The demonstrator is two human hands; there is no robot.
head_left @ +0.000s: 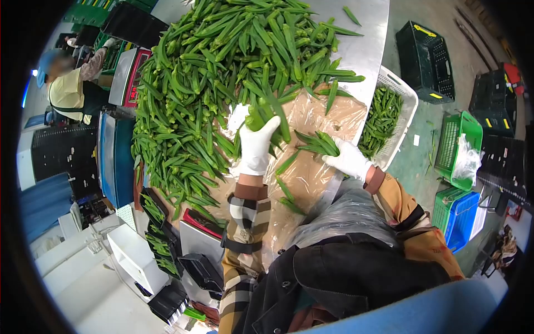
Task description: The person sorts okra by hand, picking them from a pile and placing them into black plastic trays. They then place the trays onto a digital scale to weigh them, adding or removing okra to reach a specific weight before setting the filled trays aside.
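A big heap of green okra (222,61) covers much of the metal table (375,14) and part of a brown plastic-wrapped sheet (303,114). My left hand (257,146), in a white glove, is closed around several okra pods at the heap's near edge. To its right, my right hand (347,158), also gloved in white, grips a small bunch of okra (318,143) whose tips point left, above the sheet. A few loose pods (286,189) lie on the sheet between and below my hands.
Right of the table stands a white crate (409,103) of okra, with a dark crate (425,61) and a green crate (450,147) beyond. A scale (129,78) and a co-worker (69,92) are at upper left. Black trays (158,239) with okra sit lower left.
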